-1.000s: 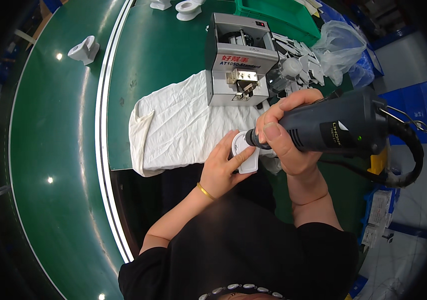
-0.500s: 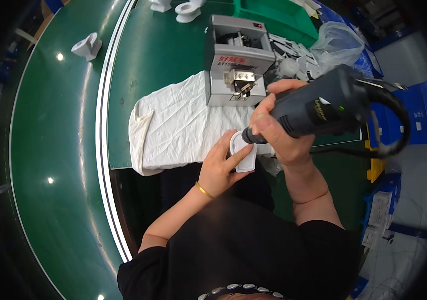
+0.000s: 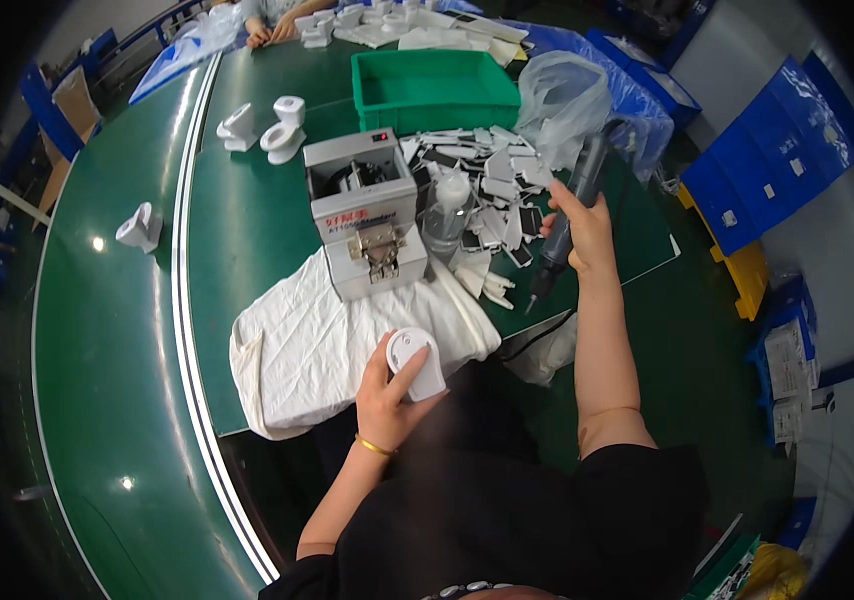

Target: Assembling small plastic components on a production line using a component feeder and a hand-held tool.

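Observation:
My left hand (image 3: 385,402) is closed round a white miniature toilet (image 3: 429,376), its rounded flat underside with small holes turned up and my thumb lying across it. The toilet is above the near edge of a white cloth (image 3: 292,345). Over to the right, my right hand (image 3: 592,235) is closed round a dark electric screwdriver (image 3: 557,248). The screwdriver's bit points down toward the table's near edge, well apart from the toilet. Beyond the cloth stands a grey screw feeder (image 3: 359,213), and beside it is a clear bottle (image 3: 447,218).
Loose white and black flat pieces (image 3: 497,185) are heaped beside the bottle, before a green bin (image 3: 437,95). White miniature toilets (image 3: 285,130) stand on the green table (image 3: 252,215). At the far end rest another person's hands (image 3: 272,30). Blue bins (image 3: 747,160) are at right.
My right hand has lifted the electric screwdriver off the toilet and carried it away to the right. The left hand still holds the toilet. The view has shifted, showing more of the far table.

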`<act>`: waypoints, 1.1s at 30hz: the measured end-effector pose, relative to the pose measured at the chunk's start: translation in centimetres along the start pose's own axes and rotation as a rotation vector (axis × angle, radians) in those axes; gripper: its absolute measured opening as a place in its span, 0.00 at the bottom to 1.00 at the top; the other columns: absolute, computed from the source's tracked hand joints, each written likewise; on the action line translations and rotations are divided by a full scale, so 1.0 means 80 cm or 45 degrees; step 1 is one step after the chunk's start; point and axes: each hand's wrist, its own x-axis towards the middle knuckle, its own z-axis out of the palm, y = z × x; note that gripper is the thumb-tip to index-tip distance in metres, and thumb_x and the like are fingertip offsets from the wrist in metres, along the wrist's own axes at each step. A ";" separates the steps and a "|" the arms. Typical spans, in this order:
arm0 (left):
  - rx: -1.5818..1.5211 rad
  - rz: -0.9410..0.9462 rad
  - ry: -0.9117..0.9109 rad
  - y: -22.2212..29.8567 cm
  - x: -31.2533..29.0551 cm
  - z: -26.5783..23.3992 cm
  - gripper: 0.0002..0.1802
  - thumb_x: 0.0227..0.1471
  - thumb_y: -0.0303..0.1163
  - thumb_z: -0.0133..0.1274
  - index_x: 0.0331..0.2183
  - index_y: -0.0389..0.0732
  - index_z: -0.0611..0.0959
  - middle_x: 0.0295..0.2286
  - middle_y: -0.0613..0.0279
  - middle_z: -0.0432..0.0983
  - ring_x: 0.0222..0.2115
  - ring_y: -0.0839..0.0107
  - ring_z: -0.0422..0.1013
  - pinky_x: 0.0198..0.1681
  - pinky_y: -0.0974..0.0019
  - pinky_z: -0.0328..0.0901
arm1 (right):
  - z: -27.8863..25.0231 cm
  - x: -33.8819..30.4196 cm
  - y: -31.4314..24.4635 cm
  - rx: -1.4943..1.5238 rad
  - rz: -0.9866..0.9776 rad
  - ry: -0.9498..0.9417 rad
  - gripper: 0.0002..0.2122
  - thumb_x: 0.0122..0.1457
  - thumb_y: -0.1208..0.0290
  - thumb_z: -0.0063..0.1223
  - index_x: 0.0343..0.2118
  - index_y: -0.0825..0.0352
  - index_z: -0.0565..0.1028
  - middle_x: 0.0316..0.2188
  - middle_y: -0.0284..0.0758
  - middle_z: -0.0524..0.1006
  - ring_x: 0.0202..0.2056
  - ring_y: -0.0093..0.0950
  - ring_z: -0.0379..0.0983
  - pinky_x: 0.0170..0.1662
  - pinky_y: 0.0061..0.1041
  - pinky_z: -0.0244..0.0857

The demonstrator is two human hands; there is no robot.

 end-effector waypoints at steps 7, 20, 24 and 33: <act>0.055 0.027 -0.012 0.003 0.001 0.003 0.37 0.27 0.33 0.72 0.47 0.49 0.81 0.53 0.40 0.65 0.49 0.45 0.68 0.50 0.54 0.67 | -0.112 0.094 0.122 -0.506 0.280 0.209 0.16 0.48 0.68 0.65 0.35 0.70 0.73 0.28 0.35 0.74 0.23 0.25 0.71 0.24 0.27 0.67; 0.041 0.017 0.026 0.007 -0.002 0.005 0.37 0.28 0.31 0.72 0.47 0.46 0.81 0.50 0.41 0.69 0.50 0.45 0.68 0.50 0.54 0.66 | -0.069 0.120 0.149 -0.564 0.181 -0.034 0.12 0.47 0.69 0.57 0.34 0.69 0.75 0.27 0.35 0.76 0.30 0.28 0.72 0.34 0.30 0.66; 0.019 -0.001 0.006 0.004 -0.002 0.004 0.37 0.28 0.31 0.72 0.47 0.46 0.81 0.50 0.42 0.69 0.50 0.46 0.68 0.51 0.55 0.66 | -0.086 0.119 0.159 -0.609 0.054 0.098 0.21 0.46 0.69 0.59 0.43 0.73 0.73 0.34 0.40 0.77 0.34 0.30 0.74 0.37 0.29 0.67; -0.089 -0.140 -0.009 -0.001 -0.006 -0.009 0.41 0.28 0.32 0.73 0.50 0.43 0.78 0.51 0.45 0.69 0.50 0.48 0.68 0.52 0.56 0.65 | -0.083 0.094 0.131 -0.725 0.080 0.090 0.41 0.48 0.66 0.67 0.61 0.78 0.56 0.52 0.51 0.70 0.49 0.37 0.71 0.51 0.30 0.65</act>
